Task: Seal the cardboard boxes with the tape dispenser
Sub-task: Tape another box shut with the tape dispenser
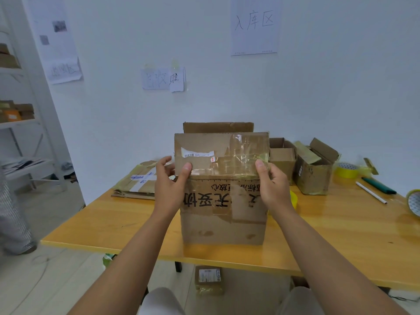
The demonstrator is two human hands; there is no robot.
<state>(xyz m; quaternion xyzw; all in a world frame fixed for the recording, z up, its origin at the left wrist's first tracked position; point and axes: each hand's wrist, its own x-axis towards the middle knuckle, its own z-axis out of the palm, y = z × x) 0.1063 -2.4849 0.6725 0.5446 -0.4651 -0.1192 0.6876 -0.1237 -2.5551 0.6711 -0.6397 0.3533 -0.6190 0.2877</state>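
Note:
A tall cardboard box (pixel 223 223) with black printed characters stands on the wooden table (pixel 127 221) right in front of me. Its near flap (pixel 204 153) stands upright, covered with old clear tape and a torn label. My left hand (pixel 169 185) pinches the flap's lower left corner, thumb on the front. My right hand (pixel 271 185) pinches its lower right corner the same way. The far flap (pixel 218 127) also stands up behind. A roll of yellow tape (pixel 346 170) on a dispenser lies at the far right of the table.
Two smaller open boxes (pixel 314 171) stand to the right, a flattened box (pixel 138 180) to the left. A green pen (pixel 378 185), a white stick (pixel 371 192) and another tape roll (pixel 413 202) lie at the right edge. A small box (pixel 208 279) sits under the table. Shelves (pixel 20 123) stand left.

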